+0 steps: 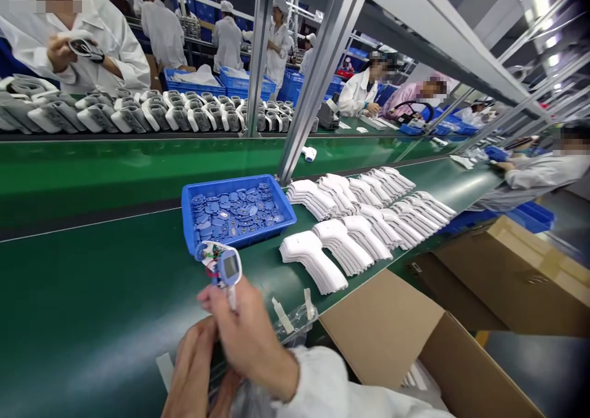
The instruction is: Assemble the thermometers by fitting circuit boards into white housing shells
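Head view: right hand has fingers closed on a white-and-blue plastic gun-shaped device, grey screen and red wires showing, near a blue plastic tray of small blue parts. Left hand is curled just beside the right, can't tell if gripping anything; stacked white gun-shaped shells sit right of the tray on the green belt.

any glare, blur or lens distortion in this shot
Head view: pale glare on the green work surface, lower left and toward the right; head view: ceiling lights nearly blown out; head view: right hand looks slightly soft, perhaps from motion; head view: metal post leans, from lens stretch or camera tilt, can't tell which.
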Demonstrator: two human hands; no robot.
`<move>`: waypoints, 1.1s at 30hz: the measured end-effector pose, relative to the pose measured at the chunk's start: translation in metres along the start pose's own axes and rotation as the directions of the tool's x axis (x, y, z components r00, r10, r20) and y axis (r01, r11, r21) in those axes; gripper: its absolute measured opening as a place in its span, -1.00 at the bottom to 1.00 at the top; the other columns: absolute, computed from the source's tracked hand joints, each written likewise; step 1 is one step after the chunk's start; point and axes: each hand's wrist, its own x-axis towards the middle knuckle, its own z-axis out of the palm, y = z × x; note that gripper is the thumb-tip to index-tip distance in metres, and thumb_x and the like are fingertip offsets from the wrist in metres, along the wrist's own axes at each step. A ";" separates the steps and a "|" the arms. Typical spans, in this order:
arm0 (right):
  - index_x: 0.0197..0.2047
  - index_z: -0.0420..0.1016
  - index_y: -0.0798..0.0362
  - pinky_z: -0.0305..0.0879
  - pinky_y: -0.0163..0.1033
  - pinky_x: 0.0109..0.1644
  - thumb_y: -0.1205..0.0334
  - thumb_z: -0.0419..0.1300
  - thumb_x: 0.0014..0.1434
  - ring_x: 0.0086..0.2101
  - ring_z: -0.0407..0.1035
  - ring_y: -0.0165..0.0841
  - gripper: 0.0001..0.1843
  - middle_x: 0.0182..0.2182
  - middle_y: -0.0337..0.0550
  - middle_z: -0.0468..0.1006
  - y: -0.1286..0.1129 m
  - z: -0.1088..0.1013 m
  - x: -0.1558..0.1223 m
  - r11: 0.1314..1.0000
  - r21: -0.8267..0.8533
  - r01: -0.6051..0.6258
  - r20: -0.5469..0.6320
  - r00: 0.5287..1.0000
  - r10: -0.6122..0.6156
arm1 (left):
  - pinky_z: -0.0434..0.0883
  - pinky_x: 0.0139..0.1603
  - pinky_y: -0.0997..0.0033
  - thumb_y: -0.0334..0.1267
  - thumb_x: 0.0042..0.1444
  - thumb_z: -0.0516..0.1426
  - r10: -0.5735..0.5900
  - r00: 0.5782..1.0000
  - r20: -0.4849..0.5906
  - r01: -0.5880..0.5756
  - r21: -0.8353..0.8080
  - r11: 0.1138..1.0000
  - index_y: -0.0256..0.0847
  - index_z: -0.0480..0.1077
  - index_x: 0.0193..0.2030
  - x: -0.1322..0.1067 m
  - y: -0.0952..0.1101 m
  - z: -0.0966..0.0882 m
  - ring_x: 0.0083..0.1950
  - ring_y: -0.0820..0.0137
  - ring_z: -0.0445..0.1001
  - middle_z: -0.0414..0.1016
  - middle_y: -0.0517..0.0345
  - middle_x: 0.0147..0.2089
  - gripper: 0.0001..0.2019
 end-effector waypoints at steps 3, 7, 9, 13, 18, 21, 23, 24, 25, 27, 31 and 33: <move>-0.22 0.51 0.11 0.30 -0.36 -0.39 0.01 0.08 0.35 -0.49 0.39 -0.44 -0.66 -0.51 -0.25 0.49 0.009 -0.029 0.001 0.986 0.043 -0.164 0.176 0.972 0.154 | 0.56 -0.01 0.14 -0.03 0.25 0.09 -0.045 0.999 0.019 0.045 0.015 0.999 0.00 0.41 0.10 0.005 0.011 -0.010 0.12 0.11 0.48 0.44 0.02 0.13 -0.68; -0.24 0.48 0.10 0.15 -0.40 -0.52 -0.09 0.08 0.34 -0.62 0.29 -0.52 -0.60 -0.55 -0.28 0.47 0.014 -0.060 -0.005 0.953 -0.007 -0.304 0.414 0.866 0.279 | 0.42 0.19 0.07 -0.03 0.24 0.13 -0.131 0.988 -0.086 0.134 0.025 0.991 -0.06 0.32 0.15 0.022 0.019 -0.029 0.25 0.15 0.34 0.32 0.01 0.24 -0.62; -0.22 0.45 0.08 0.16 -0.40 -0.53 -0.09 0.09 0.34 -0.61 0.30 -0.55 -0.62 -0.35 -0.21 0.57 0.012 -0.064 -0.010 0.947 0.003 -0.321 0.506 0.817 0.276 | 0.36 0.25 0.12 -0.07 0.23 0.17 -0.149 0.989 -0.015 0.149 -0.026 0.989 -0.03 0.27 0.21 0.030 0.023 -0.030 0.26 0.21 0.32 0.31 0.06 0.27 -0.57; -0.22 0.44 0.07 0.20 -0.39 -0.51 -0.08 0.06 0.36 -0.63 0.25 -0.58 -0.63 -0.28 -0.18 0.61 0.010 -0.066 -0.016 0.950 -0.044 -0.310 0.612 0.743 0.271 | 0.45 0.01 0.32 -0.10 0.28 0.14 -0.143 0.971 0.191 0.182 -0.202 0.962 -0.08 0.39 0.07 0.043 0.027 -0.029 -0.01 0.34 0.49 0.52 0.15 0.01 -0.73; -0.19 0.43 0.07 0.20 -0.39 -0.49 -0.07 0.08 0.36 -0.60 0.26 -0.57 -0.64 -0.27 -0.17 0.62 0.017 -0.072 -0.014 0.956 -0.029 -0.291 0.633 0.735 0.243 | 0.49 -0.09 0.41 -0.18 0.28 0.16 -0.172 0.976 0.131 0.202 -0.262 0.944 -0.10 0.47 -0.03 0.044 0.029 -0.025 -0.09 0.38 0.56 0.59 0.21 -0.08 -0.82; -0.16 0.42 0.06 0.16 -0.40 -0.51 -0.10 0.07 0.36 -0.62 0.24 -0.59 -0.62 -0.26 -0.18 0.60 0.019 -0.072 -0.014 0.937 0.069 -0.342 0.608 0.759 0.233 | 0.47 0.05 0.44 -0.26 0.27 0.18 -0.057 0.989 -0.138 0.045 -0.085 0.995 -0.05 0.50 0.03 0.036 0.029 -0.015 0.03 0.40 0.55 0.59 0.22 0.03 -0.79; -0.16 0.43 0.06 0.14 -0.40 -0.52 -0.12 0.08 0.35 -0.62 0.23 -0.60 -0.61 -0.27 -0.18 0.60 0.019 -0.072 -0.015 0.926 0.114 -0.359 0.602 0.767 0.222 | 0.43 0.16 0.46 -0.37 0.27 0.17 0.118 0.962 -0.245 -0.121 0.004 0.993 -0.08 0.51 0.04 0.031 0.027 -0.008 0.10 0.41 0.53 0.56 0.18 0.11 -0.76; -0.17 0.43 0.07 0.13 -0.41 -0.52 -0.13 0.09 0.34 -0.62 0.22 -0.60 -0.60 -0.27 -0.18 0.60 0.020 -0.071 -0.016 0.923 0.126 -0.364 0.602 0.767 0.221 | 0.42 0.19 0.47 -0.42 0.27 0.15 0.192 0.944 -0.269 -0.190 0.035 0.981 -0.10 0.52 0.03 0.029 0.026 -0.005 0.12 0.41 0.52 0.55 0.16 0.13 -0.75; -0.18 0.43 0.07 0.12 -0.41 -0.53 -0.14 0.09 0.34 -0.63 0.22 -0.61 -0.59 -0.27 -0.17 0.60 0.020 -0.071 -0.016 0.920 0.132 -0.370 0.602 0.767 0.222 | 0.41 0.20 0.46 -0.46 0.26 0.14 0.248 0.928 -0.277 -0.242 0.056 0.969 -0.12 0.53 0.03 0.028 0.025 -0.003 0.12 0.41 0.51 0.54 0.13 0.14 -0.73; -0.21 0.44 0.09 0.08 -0.42 -0.57 -0.18 0.07 0.34 -0.66 0.21 -0.62 -0.55 -0.29 -0.16 0.61 0.022 -0.071 -0.017 0.918 0.117 -0.378 0.605 0.760 0.236 | 0.41 0.20 0.44 -0.49 0.25 0.14 0.289 0.921 -0.261 -0.287 0.046 0.957 -0.16 0.55 -0.01 0.029 0.025 -0.004 0.12 0.39 0.51 0.55 0.09 0.13 -0.74; -0.26 0.44 0.10 -0.04 -0.43 -0.66 -0.26 0.02 0.32 -0.73 0.21 -0.59 -0.45 -0.40 -0.14 0.63 0.026 -0.073 -0.017 0.929 0.009 -0.370 0.586 0.755 0.295 | 0.45 0.07 0.40 -0.34 0.24 0.20 0.054 0.998 -0.034 -0.060 -0.209 0.976 -0.11 0.62 -0.22 0.039 0.028 -0.017 0.03 0.36 0.54 0.58 0.13 0.06 -0.86; -0.36 0.42 0.10 -0.06 -0.43 -0.67 -0.29 0.02 0.31 -0.74 0.21 -0.58 -0.41 -0.52 -0.17 0.59 0.025 -0.073 -0.017 0.934 -0.048 -0.354 0.562 0.764 0.319 | 0.46 -0.04 0.38 -0.25 0.18 0.26 -0.114 0.985 0.127 0.156 -0.399 0.903 -0.14 0.60 -0.34 0.046 0.030 -0.025 -0.04 0.34 0.56 0.59 0.11 0.02 -0.89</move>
